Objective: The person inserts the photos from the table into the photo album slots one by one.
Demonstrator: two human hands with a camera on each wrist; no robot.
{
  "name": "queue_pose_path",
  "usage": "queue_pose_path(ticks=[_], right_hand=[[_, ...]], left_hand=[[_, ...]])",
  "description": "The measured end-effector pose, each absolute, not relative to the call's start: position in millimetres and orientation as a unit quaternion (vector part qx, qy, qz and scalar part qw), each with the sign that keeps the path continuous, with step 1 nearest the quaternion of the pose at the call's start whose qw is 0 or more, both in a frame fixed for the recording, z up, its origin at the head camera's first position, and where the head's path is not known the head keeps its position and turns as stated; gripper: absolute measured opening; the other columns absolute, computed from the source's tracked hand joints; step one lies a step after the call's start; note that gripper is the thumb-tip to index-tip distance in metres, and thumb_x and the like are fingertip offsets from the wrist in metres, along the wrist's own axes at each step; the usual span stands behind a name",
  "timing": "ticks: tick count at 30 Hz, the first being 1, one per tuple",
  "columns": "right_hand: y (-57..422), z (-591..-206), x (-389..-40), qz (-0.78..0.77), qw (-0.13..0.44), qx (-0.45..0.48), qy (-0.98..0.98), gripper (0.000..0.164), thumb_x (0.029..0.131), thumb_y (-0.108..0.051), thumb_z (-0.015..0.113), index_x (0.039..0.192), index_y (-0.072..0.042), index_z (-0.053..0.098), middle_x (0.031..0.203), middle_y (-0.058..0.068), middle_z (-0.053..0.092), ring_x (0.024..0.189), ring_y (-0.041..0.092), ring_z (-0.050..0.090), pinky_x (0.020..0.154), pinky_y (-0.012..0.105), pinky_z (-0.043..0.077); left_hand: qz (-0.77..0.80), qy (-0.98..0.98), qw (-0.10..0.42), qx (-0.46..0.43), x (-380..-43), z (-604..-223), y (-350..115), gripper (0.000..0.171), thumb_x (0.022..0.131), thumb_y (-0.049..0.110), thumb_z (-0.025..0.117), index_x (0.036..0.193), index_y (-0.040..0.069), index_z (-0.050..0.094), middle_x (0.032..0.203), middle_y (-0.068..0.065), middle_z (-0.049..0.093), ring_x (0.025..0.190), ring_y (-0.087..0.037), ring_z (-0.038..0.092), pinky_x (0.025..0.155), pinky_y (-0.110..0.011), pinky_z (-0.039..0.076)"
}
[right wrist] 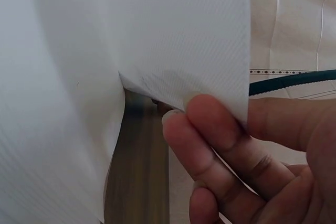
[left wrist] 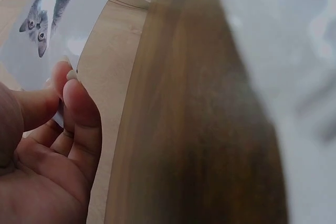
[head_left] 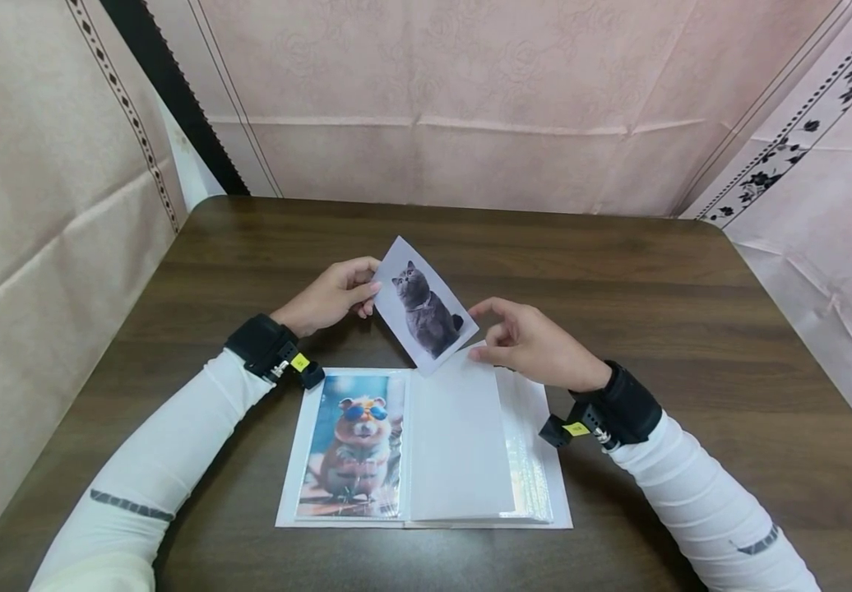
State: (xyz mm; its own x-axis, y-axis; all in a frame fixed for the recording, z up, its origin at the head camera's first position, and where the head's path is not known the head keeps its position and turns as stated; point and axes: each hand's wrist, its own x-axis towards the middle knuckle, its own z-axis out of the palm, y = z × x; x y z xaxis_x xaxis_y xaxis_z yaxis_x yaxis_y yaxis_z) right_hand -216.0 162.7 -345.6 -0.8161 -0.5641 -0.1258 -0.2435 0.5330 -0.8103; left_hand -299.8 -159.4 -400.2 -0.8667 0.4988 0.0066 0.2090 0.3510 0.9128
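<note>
My left hand (head_left: 335, 294) pinches the left corner of a cat photo (head_left: 426, 308), a white print of a grey cat held tilted above the table. In the left wrist view, the thumb and fingers (left wrist: 81, 100) grip the print (left wrist: 97, 19) at its edge. An open photo album (head_left: 289, 485) lies below. My right hand (head_left: 537, 345) pinches the top corner of a raised white album page (head_left: 456, 444). The right wrist view shows the fingers in front of this page (right wrist: 194, 35) and the thumb behind it. The print's lower corner is close to the page's top edge.
A picture of a hamster in sunglasses (head_left: 355, 452) fills the album's left page. Behind the raised page is a shiny clear sleeve (head_left: 530, 481). The brown wooden table (head_left: 655, 288) extends around the album, with pale patterned cloth (head_left: 470, 99) hanging behind it.
</note>
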Motion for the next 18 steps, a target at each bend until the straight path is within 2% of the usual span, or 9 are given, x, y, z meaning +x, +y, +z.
queue_pose_path(ticks=[18], right_hand=[[160.4,-347.9,-216.5,-0.419,0.186,-0.235,0.857,0.052,0.093,-0.01,0.073,0.139,0.0,0.049,0.078,0.007,0.069,0.077,0.026,0.061,0.067,0.024,0.045]], left_hand=[[0.519,0.813,0.134,0.227,-298.6,-398.3,-154.7,0.035,0.107,0.01,0.049,0.141,0.01,0.053,0.092,-0.011,0.054,0.077,-0.018,0.056,0.071,-0.024,0.053]])
